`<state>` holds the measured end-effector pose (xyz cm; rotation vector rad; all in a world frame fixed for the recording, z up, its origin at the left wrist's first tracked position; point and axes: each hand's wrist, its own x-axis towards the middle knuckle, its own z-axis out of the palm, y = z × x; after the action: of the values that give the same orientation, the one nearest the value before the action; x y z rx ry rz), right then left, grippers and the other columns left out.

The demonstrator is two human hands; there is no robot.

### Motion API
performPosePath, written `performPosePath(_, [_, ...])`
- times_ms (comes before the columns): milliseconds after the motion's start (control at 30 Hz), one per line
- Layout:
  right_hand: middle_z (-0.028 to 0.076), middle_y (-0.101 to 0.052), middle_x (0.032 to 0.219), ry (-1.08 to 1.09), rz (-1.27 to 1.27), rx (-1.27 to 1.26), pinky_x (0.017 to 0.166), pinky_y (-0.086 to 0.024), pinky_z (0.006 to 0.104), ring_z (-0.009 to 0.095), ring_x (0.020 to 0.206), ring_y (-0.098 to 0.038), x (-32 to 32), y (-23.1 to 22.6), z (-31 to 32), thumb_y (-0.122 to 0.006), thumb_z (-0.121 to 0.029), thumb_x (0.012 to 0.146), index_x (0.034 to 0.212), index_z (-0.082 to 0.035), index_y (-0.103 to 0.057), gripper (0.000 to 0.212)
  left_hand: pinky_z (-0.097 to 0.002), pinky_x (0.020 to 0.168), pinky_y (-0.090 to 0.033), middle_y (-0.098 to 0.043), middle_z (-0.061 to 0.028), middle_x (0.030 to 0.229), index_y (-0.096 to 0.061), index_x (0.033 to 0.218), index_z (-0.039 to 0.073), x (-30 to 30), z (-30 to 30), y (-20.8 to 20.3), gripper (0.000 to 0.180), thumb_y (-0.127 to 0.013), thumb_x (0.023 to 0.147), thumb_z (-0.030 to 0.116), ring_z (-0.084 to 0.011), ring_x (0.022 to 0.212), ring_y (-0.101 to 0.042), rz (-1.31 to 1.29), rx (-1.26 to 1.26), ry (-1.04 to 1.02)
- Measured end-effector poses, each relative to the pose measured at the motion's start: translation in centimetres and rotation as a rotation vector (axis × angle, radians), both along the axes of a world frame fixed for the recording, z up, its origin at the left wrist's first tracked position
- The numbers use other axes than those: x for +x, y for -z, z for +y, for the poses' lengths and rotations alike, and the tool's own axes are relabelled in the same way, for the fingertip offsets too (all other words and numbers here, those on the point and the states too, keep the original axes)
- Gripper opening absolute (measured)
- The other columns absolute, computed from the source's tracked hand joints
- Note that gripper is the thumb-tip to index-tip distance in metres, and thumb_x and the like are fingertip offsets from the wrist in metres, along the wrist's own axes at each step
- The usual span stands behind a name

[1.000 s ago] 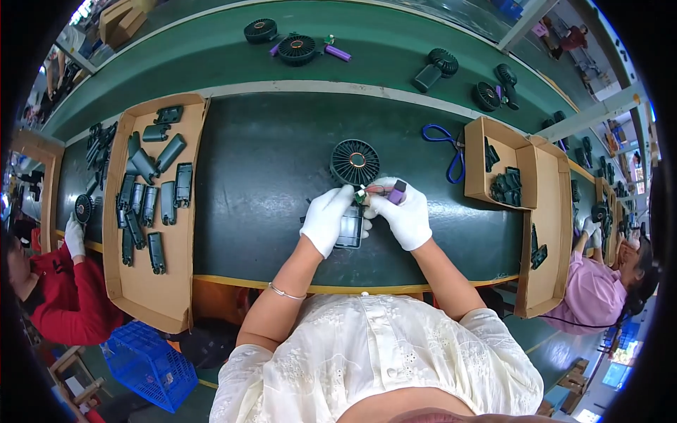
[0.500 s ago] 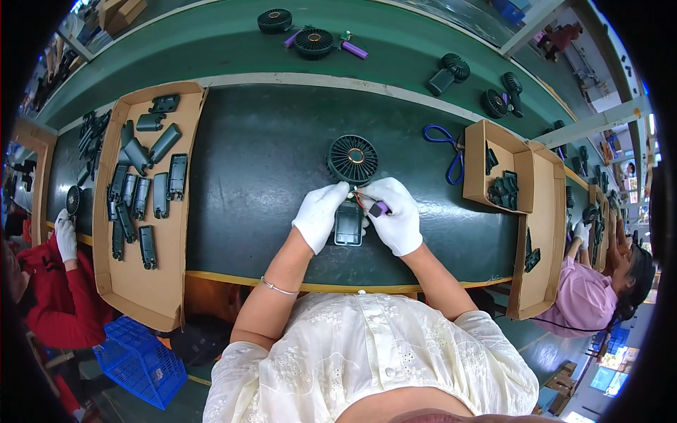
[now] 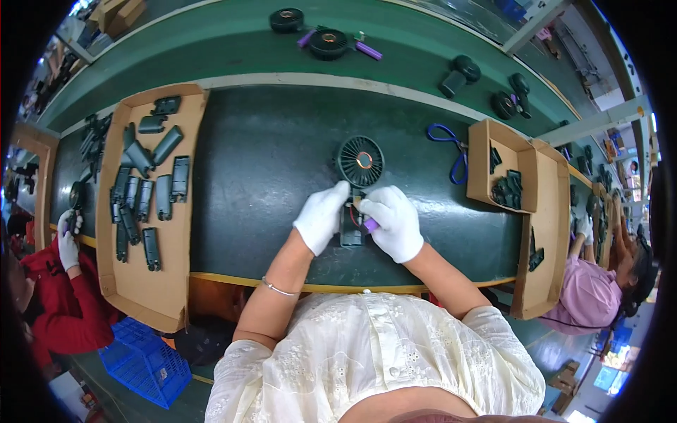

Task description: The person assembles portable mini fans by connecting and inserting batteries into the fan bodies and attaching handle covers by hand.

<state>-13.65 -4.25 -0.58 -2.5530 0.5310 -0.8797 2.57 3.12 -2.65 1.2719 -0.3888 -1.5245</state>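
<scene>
A dark handheld fan (image 3: 360, 161) lies in front of me on the green bench, its round grille pointing away. Its handle housing (image 3: 351, 237) is open toward me, with a red wire and a small circuit board near the neck. My left hand (image 3: 321, 217), in a white glove, is closed on the left side of the fan's neck, thumb by the grille. In my gloved right hand (image 3: 395, 223) a purple cylindrical battery (image 3: 370, 225) is held over the right edge of the handle; those fingertips are close to the circuit board.
At left, a cardboard tray (image 3: 159, 282) holds several dark handle shells. Blue-handled scissors (image 3: 458, 151) lie beside a small carton (image 3: 483, 189) of dark parts at right. Beyond the ledge, a green belt (image 3: 211, 49) carries fans and batteries. Co-workers sit on both sides.
My right hand has brought the battery down and left against the handle, with its fingertips nearer the circuit board. Fans on the far belt have shifted right.
</scene>
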Motion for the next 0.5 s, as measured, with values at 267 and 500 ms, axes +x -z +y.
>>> performPosePath(267, [0.015, -0.063, 0.097, 0.066, 0.071, 0.296, 0.079, -0.051, 0.0415, 0.036, 0.089, -0.062, -0.8, -1.3, 0.9, -0.067, 0.001, 0.072, 0.103, -0.005, -0.065, 0.031, -0.0305, 0.080, -0.048, -0.067, -0.0071, 0.103, -0.063, 0.119, -0.001, -0.4, 0.7, -0.7, 0.042, -0.057, 0.097, 0.034, -0.0144, 0.092, -0.058, -0.332, -0.224, 0.149])
performPosePath(500, [0.005, -0.067, 0.097, 0.246, 0.060, 0.763, 0.055, -0.048, 0.0214, 0.005, 0.067, -0.057, -1.5, -3.7, 1.4, -0.057, -0.002, 0.091, 0.137, -0.003, -0.055, 0.045, -0.0401, 0.081, -0.048, -0.064, -0.0215, 0.095, -0.061, 0.103, 0.000, -1.9, 0.3, 0.3, 0.031, -0.053, 0.099, 0.030, -0.0327, 0.089, -0.062, -0.622, -0.226, -0.108])
